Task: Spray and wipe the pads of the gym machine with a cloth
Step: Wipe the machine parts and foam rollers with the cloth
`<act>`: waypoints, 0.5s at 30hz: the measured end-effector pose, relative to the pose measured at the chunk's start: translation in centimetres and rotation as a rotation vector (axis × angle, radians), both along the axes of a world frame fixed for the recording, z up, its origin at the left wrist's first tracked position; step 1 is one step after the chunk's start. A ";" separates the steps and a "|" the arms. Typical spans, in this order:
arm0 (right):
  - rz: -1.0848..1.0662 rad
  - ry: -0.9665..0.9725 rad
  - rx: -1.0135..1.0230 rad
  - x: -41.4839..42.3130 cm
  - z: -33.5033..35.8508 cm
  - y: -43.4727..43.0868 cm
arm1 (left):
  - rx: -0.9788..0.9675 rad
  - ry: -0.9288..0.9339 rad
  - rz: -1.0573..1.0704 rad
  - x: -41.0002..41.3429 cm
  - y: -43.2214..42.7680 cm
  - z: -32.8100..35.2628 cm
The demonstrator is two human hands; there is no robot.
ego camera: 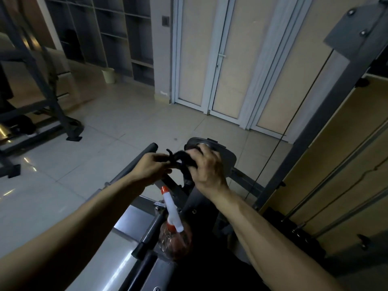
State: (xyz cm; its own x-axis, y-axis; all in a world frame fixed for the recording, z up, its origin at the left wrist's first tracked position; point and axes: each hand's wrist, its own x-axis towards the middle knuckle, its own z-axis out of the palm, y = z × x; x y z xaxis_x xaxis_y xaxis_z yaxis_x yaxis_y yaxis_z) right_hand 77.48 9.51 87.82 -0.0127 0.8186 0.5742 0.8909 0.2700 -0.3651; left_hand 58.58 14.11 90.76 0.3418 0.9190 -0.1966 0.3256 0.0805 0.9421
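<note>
Fingers (166, 164) of left hand (152, 167) and right hand (206, 168) clamp the cloth (181, 156) between them; it seems soft, light, best bunched.

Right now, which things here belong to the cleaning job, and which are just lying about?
Job: black cloth, gripped by left hand and right hand; spray bottle; grey pad.
Lying about: pale bin; shelving; double doors; other machine frame.

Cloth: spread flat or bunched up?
Bunched. The dark cloth is twisted between the left hand and right hand, both gripping it.
</note>
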 end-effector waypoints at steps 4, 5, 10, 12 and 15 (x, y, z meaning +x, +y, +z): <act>-0.087 0.946 -0.342 -0.2 2.2 0.9 | 0.019 0.024 -0.003 -0.1 -0.6 1.1; -0.135 1.102 -0.338 0.3 2.5 0.5 | 0.029 0.026 -0.028 -0.1 -0.8 1.6; -0.473 1.607 -0.199 5.3 -3.4 -2.1 | 0.086 0.047 -0.113 1.3 -1.3 3.7; -0.512 1.718 -0.195 6.0 -5.5 -1.7 | 0.104 0.071 -0.119 2.2 -1.3 4.3; -0.399 1.595 -0.113 3.7 -2.3 -2.8 | 0.101 0.112 -0.134 3.8 -1.5 5.1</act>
